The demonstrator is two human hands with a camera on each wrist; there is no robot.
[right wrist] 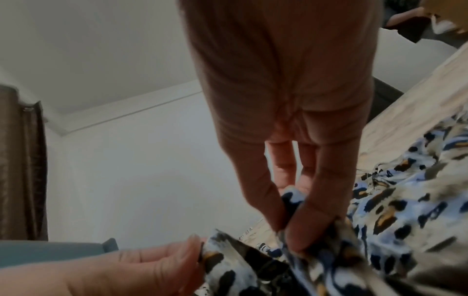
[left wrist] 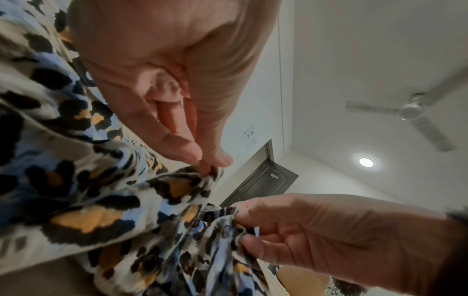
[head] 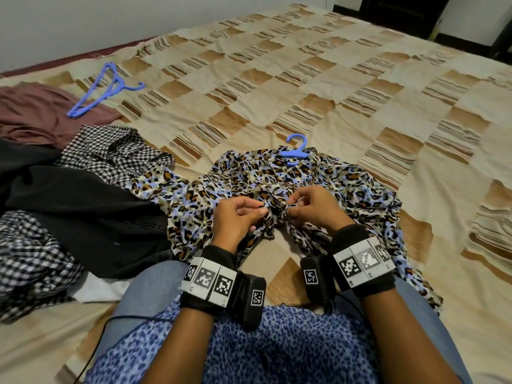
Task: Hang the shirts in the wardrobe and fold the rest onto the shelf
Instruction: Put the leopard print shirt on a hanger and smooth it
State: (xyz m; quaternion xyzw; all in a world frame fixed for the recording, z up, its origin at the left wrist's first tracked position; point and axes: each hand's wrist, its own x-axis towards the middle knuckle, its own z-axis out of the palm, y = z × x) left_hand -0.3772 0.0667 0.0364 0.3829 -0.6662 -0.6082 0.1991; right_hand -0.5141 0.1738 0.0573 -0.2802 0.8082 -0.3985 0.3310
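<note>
A leopard-print shirt (head: 346,187) in blue, tan and black lies spread on the bed in front of me. A blue hanger (head: 296,151) sits in its collar, hook pointing away. My left hand (head: 261,211) pinches one front edge of the shirt between thumb and forefinger. My right hand (head: 291,209) pinches the opposite front edge, a few centimetres from the left. In the left wrist view the left hand (left wrist: 209,165) nips the fabric (left wrist: 88,200), with the right hand (left wrist: 240,226) below. In the right wrist view the right hand (right wrist: 288,224) holds a bunched fold and the left hand (right wrist: 197,252) holds the other edge.
To my left lies a pile: a black-and-white checked shirt (head: 110,151), a black garment (head: 83,214), another checked garment (head: 30,259) and a maroon one (head: 38,112). Spare blue hangers (head: 106,88) rest at the far left. The patchwork bedcover (head: 360,101) stretches beyond.
</note>
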